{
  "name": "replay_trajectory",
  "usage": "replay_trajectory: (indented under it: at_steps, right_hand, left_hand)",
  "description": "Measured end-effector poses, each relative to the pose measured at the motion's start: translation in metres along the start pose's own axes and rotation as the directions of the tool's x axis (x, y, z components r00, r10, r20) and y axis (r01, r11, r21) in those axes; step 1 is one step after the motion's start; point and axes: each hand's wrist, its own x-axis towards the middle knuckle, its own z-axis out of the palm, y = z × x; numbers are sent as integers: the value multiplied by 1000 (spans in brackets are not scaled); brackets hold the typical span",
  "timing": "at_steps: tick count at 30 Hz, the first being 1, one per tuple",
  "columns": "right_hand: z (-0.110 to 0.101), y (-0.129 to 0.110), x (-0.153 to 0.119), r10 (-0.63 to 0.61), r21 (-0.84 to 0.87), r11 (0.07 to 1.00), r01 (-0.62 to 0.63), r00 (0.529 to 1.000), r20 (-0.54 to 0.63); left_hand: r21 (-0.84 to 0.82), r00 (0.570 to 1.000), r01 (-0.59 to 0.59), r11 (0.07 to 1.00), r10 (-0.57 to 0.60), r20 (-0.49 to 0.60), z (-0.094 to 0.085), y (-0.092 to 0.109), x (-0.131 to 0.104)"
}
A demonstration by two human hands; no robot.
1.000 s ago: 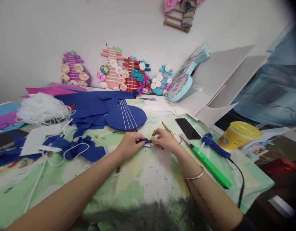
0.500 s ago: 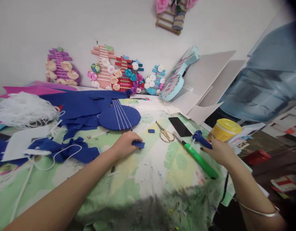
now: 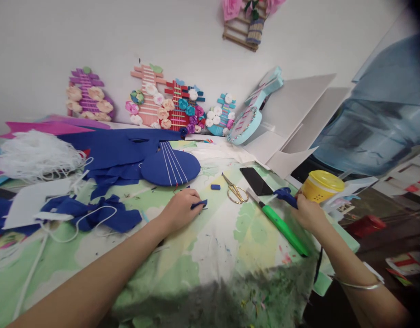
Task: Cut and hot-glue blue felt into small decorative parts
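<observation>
My left hand [image 3: 182, 209] rests low over the cloth, its fingers closed on a small dark blue foam piece [image 3: 199, 204]. At the right, my right hand [image 3: 309, 213] is wrapped round the handle of a blue glue gun [image 3: 284, 195] with a white stick showing at one end. A blue oval [image 3: 171, 167] with white strings lies just beyond my left hand. Between the hands are a tiny blue block [image 3: 215, 187], gold-handled scissors [image 3: 235, 191], a black phone [image 3: 256, 181] and a green-handled knife [image 3: 281, 228].
A yellow-lidded tub [image 3: 321, 187] stands beside my right hand, in front of a large water bottle [image 3: 374, 109]. Blue scraps [image 3: 110, 213] and a heap of white string [image 3: 39, 155] cover the left side. Decorated small instruments [image 3: 177, 107] lean along the wall.
The blue piece has turned in my left fingers and now shows more edge-on. My right hand has shifted slightly along with the glue gun, staying beside the tub.
</observation>
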Motion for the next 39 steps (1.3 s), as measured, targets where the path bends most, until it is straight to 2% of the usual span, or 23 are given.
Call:
replay_trajectory:
  at_steps: [2,4,6,8,10,12,15,17,21,27,39]
  right_hand:
    - [-11,-4,-7,-44,133,990,54,996,-74]
    - [-24,-12,-18,-27,376,923,75,991,-133]
    - [-37,-26,-32,7,656,753,48,997,-81]
    - [-49,-45,-46,-54,867,498,-17,997,50]
    - [-56,-67,-59,-207,956,261,-131,960,188]
    - [-58,-88,-68,-342,962,175,-212,903,261]
    - [-53,-114,-74,-454,948,161,-274,833,318]
    - [-46,-126,-75,-484,945,153,-291,811,328]
    - [-37,-142,-74,-489,947,168,-274,811,322]
    - [-37,-154,-71,-488,944,187,-270,809,328]
    - [-28,-159,-68,-519,957,210,-199,807,282]
  left_hand:
    - [-10,999,50,999,-50,8,-2,2,1]
    - [-4,996,91,996,-91,0,-4,3,3]
    - [-6,993,120,993,-120,-14,-5,3,4]
    - [-41,986,165,985,-167,-26,-7,3,5]
    - [-90,975,220,971,-222,-24,-8,1,5]
    - [-119,967,250,961,-253,-17,-9,0,5]
    - [-149,968,248,957,-252,-9,-11,-1,6]
    - [-166,968,245,955,-249,-5,-11,-1,6]
    - [-176,960,272,946,-280,-19,-11,-3,6]
    - [-218,955,285,933,-296,-19,-10,-4,6]
    - [-194,957,283,939,-290,-8,-12,-2,8]
